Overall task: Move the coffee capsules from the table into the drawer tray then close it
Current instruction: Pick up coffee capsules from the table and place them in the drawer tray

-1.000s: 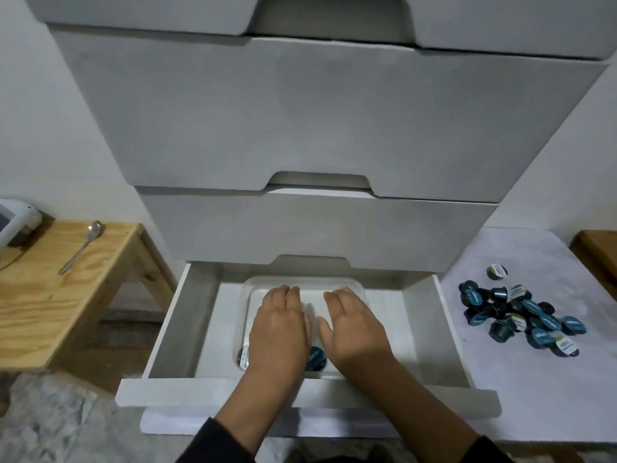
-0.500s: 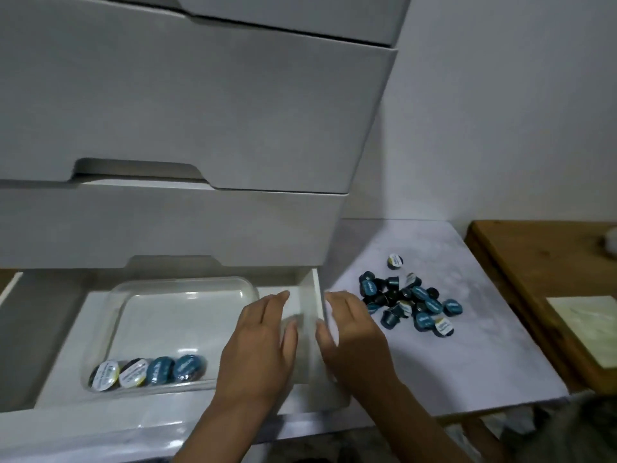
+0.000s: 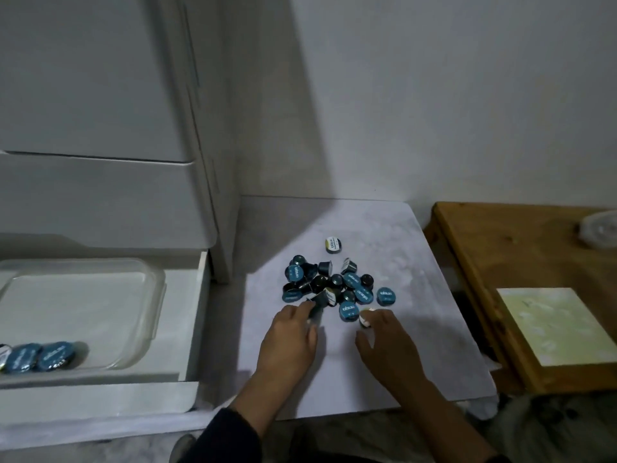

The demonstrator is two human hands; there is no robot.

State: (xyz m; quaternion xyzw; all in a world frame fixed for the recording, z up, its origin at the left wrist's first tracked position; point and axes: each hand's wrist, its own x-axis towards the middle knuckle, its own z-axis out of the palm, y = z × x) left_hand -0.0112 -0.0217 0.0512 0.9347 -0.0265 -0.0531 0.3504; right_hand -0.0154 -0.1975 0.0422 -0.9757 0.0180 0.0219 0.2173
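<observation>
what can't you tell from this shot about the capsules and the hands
- Head view: the tray runs off the left edge, so its capsule count is unknown.
- The pile of capsules overlaps; no exact count.
- Left hand and right hand: fingertips touch capsules; grip unclear.
- Lid print is blurred.

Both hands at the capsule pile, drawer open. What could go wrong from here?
1. The capsule pile is loose and stacked; the left hand and right hand reaching into its near edge could scatter capsules across the white table.
2. One lone capsule sits apart behind the pile and could be overlooked.
3. The clear tray sits in the open drawer; capsules carried across could drop beside it.
</observation>
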